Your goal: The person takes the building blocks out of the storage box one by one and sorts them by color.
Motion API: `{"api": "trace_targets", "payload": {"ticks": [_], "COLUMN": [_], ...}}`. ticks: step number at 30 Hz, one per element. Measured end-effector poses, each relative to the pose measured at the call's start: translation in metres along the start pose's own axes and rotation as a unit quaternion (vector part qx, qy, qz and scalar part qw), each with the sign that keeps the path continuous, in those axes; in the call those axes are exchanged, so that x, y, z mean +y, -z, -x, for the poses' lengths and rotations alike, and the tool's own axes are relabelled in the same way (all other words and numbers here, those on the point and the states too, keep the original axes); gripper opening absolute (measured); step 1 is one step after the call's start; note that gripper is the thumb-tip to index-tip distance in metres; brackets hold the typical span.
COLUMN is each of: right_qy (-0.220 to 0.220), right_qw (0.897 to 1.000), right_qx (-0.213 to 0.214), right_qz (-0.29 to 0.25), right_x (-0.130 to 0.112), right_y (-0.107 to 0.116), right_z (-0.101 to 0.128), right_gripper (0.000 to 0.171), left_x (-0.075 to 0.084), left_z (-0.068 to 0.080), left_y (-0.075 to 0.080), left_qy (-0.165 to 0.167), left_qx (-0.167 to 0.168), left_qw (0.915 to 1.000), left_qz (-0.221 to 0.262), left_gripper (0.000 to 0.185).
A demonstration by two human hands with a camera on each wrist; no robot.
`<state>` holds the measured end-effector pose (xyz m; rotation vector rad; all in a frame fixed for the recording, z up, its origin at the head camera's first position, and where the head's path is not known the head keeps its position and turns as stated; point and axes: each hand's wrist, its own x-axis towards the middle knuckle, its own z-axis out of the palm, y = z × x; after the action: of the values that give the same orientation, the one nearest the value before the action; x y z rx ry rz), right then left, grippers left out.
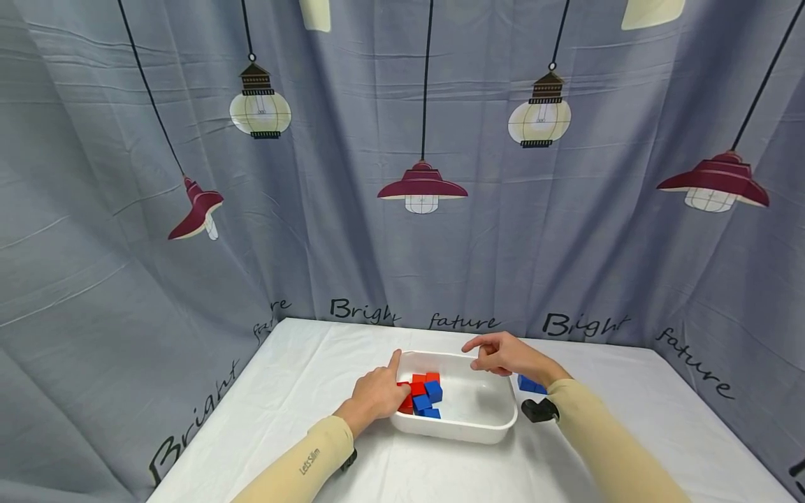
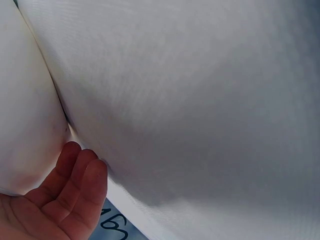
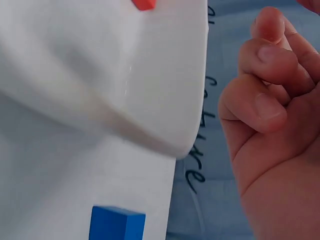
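Observation:
A white tray (image 1: 481, 427) sits on the table, with several red blocks (image 1: 418, 388) and blue blocks (image 1: 433, 391) grouped at its left end. My left hand (image 1: 375, 391) holds that end, thumb over the rim beside the blocks and index finger stretched along the edge. In the left wrist view its other fingers (image 2: 75, 192) lie against the tray's outer side. Over the tray's back right corner hovers my right hand (image 1: 506, 353), its fingers loosely bent and holding nothing. The right wrist view shows these bent fingers (image 3: 267, 60) apart from the tray wall.
Blue blocks (image 1: 530, 384) lie on the white tablecloth (image 1: 339, 349) just right of the tray, partly behind my right wrist. A grey-blue curtain (image 1: 402, 265) printed with lamps and lettering hangs behind the table and along both sides.

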<state>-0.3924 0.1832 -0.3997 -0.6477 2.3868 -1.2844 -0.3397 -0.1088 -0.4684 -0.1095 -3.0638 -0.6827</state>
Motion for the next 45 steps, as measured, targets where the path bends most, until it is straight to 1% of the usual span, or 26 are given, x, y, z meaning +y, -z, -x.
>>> {"api": "trace_targets", "payload": {"ticks": [4,7,13,19,26,32,38,41,45], "right_qy": [0.004,0.007,0.004,0.009,0.011,-0.001,-0.022,-0.036,-0.044], "right_qw": [1.000,1.000,0.999,0.999,0.998,0.997,0.997,0.997,0.995], "right_qx": [-0.011,-0.020,-0.042,-0.053,-0.062,-0.071,-0.067,-0.067,-0.072], "right_qz": [0.009,0.011,0.006,0.002,-0.014,-0.017,-0.020,-0.031,-0.049], "right_x": [-0.004,-0.006,-0.008,-0.006,-0.001,0.001,0.003,0.008,0.016], "right_y": [-0.008,-0.014,-0.022,-0.028,-0.032,-0.033,-0.035,-0.038,-0.044], "right_z": [-0.005,-0.008,-0.017,-0.024,-0.031,-0.037,-0.039,-0.041,-0.045], "right_gripper": [0.050,0.049,0.051,0.051,0.046,0.043,0.041,0.041,0.042], "left_x": [0.000,0.000,-0.001,-0.002,-0.001,0.000,0.004,0.004,0.003], "left_z": [0.002,0.002,0.000,0.000,0.001,0.001,0.002,0.001,0.001], "left_y": [0.000,0.000,-0.001,-0.001,0.000,0.001,0.002,0.001,0.000], "left_qy": [0.002,0.003,0.003,0.008,0.008,0.006,0.006,0.006,0.009], "left_qx": [0.000,0.000,-0.001,0.000,0.001,0.001,0.000,-0.001,-0.003], "left_qw": [1.0000,1.0000,1.0000,0.9999,0.9999,0.9999,1.0000,1.0000,0.9999], "left_qz": [0.000,-0.001,-0.007,-0.012,-0.014,-0.009,-0.006,-0.003,-0.006], "left_gripper": [0.077,0.078,0.078,0.078,0.078,0.077,0.077,0.077,0.077]}}
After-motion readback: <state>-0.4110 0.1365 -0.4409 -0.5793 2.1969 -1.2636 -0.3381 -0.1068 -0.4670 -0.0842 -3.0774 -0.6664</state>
